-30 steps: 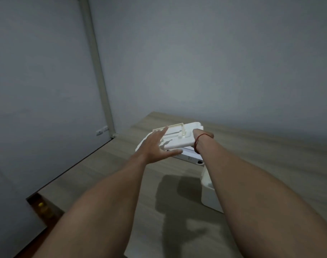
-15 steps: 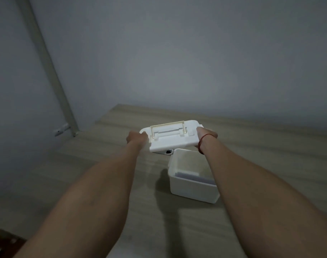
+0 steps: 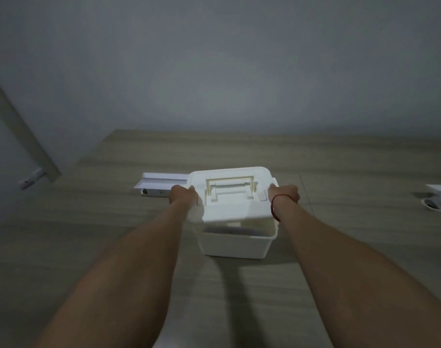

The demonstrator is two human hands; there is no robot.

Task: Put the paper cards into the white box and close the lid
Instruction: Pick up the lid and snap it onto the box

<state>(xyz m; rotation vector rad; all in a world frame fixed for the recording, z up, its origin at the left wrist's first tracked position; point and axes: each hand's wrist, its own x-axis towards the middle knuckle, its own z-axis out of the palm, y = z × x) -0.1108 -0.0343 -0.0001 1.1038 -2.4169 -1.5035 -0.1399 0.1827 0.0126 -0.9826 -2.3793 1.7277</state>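
Note:
A white box (image 3: 233, 248) stands on the wooden table in the middle of the view. Above it I hold its white lid (image 3: 233, 197), which has a cream fold-down handle on top and tilts toward me, covering the far part of the opening. My left hand (image 3: 183, 198) grips the lid's left edge and my right hand (image 3: 284, 197), with a red string on the wrist, grips its right edge. Something pale and flat, probably the paper cards (image 3: 230, 231), shows dimly inside the box under the lid's near edge.
A long white flat object (image 3: 161, 188) lies on the table behind my left hand. Another white item (image 3: 438, 197) sits at the right edge of the view. A grey wall rises behind the table (image 3: 365, 222), and a post leans at far left.
My left hand took hold of the lid's left edge. Both hands carried the lid to above the box, which now sits beneath it. The view swung right.

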